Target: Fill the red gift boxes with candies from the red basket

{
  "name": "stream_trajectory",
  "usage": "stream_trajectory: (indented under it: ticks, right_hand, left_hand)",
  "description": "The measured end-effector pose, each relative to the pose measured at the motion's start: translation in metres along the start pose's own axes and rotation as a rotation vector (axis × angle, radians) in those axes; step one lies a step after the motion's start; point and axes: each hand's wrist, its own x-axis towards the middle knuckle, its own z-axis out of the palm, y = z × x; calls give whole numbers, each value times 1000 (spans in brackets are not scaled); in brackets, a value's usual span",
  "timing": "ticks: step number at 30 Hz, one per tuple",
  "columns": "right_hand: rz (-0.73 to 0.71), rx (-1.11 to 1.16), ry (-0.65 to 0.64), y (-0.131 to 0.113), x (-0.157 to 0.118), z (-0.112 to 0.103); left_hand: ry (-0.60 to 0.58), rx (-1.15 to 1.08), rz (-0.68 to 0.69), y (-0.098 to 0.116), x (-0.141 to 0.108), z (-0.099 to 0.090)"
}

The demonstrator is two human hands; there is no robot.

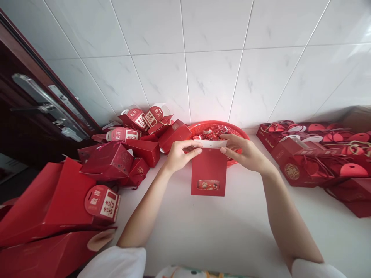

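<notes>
Going left to right, with 12 o'clock at the tiled wall (214, 77): way over at 9-10 there's a dark door with a metal handle (46, 108). Then a messy pile of red gift boxes (111, 160) from about 8 to 11, some with a double-happiness label (108, 204).

Next up is the left hand (180, 155). It's in a narrow pinch, thumb and fingers on the top left corner of a red paper packet (209, 168), which hangs off at roughly 4 o'clock from that hand. Long axis runs pretty much 12 to 6, white flap (213, 143) at the 12 end and a rounded window (208, 185) down near 6. Can't tell how deep the thing is tbh.

Just past its 12-1 o'clock side there's a red plastic basket (218, 123) with wrapped candies (212, 135) in it, sitting on the white bench (203, 231).

Right hand (246, 152) has the other top corner, also a narrow grip, thumb in front, packet at about 8 o'clock from it. Neither hand's nearer, both are touching.

Far right, around 2-3, is a bunch of red boxes with cord handles (303, 164).
</notes>
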Motion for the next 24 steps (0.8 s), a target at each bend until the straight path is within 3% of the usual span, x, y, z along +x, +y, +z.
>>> stream_trajectory:
  ticks: [6, 12, 24]
  right_hand:
    - [70, 264, 18, -3, 4, 7]
    - [-21, 295, 55, 0, 7, 10]
    - [-11, 430, 67, -3, 4, 5]
  left_hand:
    - [109, -63, 15, 4, -1, -4]
    - [91, -87, -19, 8, -2, -4]
    - [-17, -130, -53, 16, -5, -7]
